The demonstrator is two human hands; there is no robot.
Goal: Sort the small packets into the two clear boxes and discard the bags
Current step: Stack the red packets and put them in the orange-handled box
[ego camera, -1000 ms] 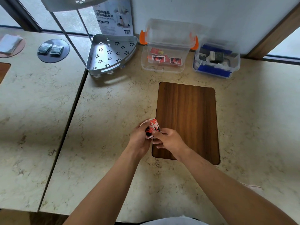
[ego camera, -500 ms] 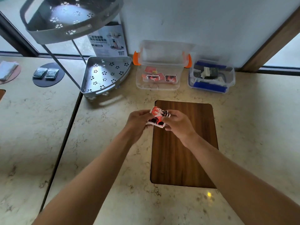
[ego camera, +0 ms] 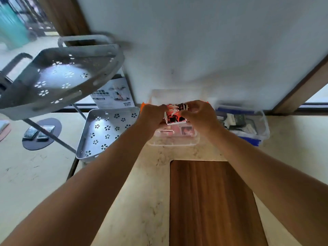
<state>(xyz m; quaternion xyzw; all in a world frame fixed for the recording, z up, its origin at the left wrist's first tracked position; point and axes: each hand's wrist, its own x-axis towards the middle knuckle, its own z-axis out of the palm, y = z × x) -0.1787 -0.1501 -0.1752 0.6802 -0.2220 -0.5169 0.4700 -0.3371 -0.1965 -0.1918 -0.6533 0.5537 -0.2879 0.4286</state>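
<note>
Both my hands hold a red, white and black bag (ego camera: 174,114) over the clear box with orange latches (ego camera: 173,142). My left hand (ego camera: 152,116) pinches its left side, my right hand (ego camera: 198,115) its right side. Red packets (ego camera: 187,130) lie inside that box under the bag. To the right stands a second clear box (ego camera: 258,132) with blue trim, holding dark and white packets (ego camera: 238,120).
A grey perforated corner shelf rack has a lower tray (ego camera: 106,132) on the counter and an upper tray (ego camera: 58,77) at the left. A dark coaster (ego camera: 55,125) with two small packs lies far left. A wooden board (ego camera: 213,201) is set in the counter nearby. A white wall is behind.
My hands carried the bag forward from above the wooden board to over the orange-latched box. The view has tilted up and moved closer to the wall.
</note>
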